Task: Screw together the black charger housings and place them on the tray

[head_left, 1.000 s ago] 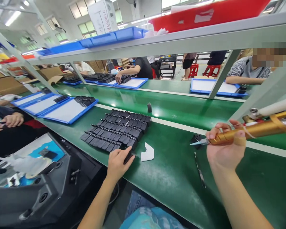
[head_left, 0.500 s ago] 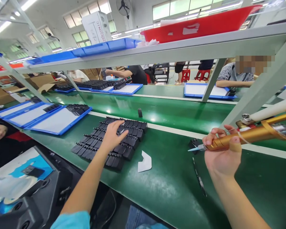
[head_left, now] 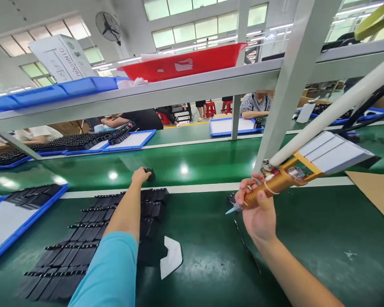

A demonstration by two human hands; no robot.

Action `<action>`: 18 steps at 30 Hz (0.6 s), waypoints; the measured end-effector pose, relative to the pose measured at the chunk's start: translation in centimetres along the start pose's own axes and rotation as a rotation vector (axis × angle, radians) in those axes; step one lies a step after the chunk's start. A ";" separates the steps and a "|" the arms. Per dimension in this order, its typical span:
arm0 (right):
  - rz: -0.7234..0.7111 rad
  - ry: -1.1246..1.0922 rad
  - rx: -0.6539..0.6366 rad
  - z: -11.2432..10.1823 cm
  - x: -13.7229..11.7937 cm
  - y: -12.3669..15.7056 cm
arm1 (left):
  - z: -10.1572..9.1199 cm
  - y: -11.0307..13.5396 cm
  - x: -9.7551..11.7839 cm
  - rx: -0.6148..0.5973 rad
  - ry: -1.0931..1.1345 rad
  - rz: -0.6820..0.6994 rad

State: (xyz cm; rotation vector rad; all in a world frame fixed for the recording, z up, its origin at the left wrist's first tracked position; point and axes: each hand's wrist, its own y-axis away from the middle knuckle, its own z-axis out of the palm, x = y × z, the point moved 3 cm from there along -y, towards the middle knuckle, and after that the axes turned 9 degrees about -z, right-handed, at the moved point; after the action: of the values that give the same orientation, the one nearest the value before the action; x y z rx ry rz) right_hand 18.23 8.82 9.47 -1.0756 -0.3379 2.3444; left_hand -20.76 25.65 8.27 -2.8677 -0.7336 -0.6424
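My left hand (head_left: 140, 176) reaches out over the green conveyor belt, its fingers closed around a small black plastic block (head_left: 150, 174). In my right hand (head_left: 259, 209) is a gold dispensing gun (head_left: 263, 191), its light blue tapered nozzle (head_left: 233, 209) pointing down to the left. Beneath my left arm, rows of black plastic blocks (head_left: 92, 228) lie on the green bench; the arm hides part of them. A black piece (head_left: 232, 198) sits just behind the nozzle, partly covered. Below it lies a thin dark pen-like tool (head_left: 248, 247).
A white paper piece (head_left: 172, 257) lies mid-bench. Left of the rows is a blue-rimmed tray (head_left: 22, 228). A grey post (head_left: 280, 98) and shelf carry a red bin (head_left: 185, 65). A white pole (head_left: 333, 104) slants above the gun. Cardboard (head_left: 377, 196) lies right. Across the belt sits a person (head_left: 256, 106).
My left hand has moved from above the rows of blocks to the block on the belt and closed on it. The view has turned right; my right hand still holds the gun.
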 end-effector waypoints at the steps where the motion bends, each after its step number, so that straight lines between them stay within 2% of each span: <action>1: -0.001 -0.007 0.001 -0.1 0.0 0.0 | -0.1 0.0 0.2 -0.017 0.005 -0.009; 4: 0.006 -0.027 -0.002 -0.1 -0.1 0.0 | -0.1 0.9 1.5 -0.089 0.064 0.003; 7: 0.013 -0.033 -0.015 -0.1 -0.1 -0.1 | 0.1 4.6 3.8 -0.183 0.166 0.099; 10: 0.001 -0.035 -0.022 0.0 0.1 -0.3 | 0.6 11.5 6.1 -0.251 0.215 0.279; 12: -0.013 -0.040 -0.021 0.0 0.1 -0.5 | 1.5 17.2 7.2 -0.244 0.167 0.510; 13: -0.022 -0.043 -0.019 -0.1 0.2 -0.6 | 2.2 19.8 7.3 -0.259 0.153 0.567; 16: -0.038 -0.050 -0.018 -0.1 0.2 -0.8 | 5.3 25.9 6.6 -0.402 0.158 0.608; 18: -0.036 -0.054 -0.015 -0.1 0.2 -0.9 | 7.4 28.1 5.6 -0.465 0.166 0.570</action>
State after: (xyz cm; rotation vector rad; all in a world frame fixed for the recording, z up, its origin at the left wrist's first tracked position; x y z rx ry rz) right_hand 18.56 9.67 9.64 -1.0067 -0.3928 2.3454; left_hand -0.07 4.98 3.89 -3.1279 0.3010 -1.0386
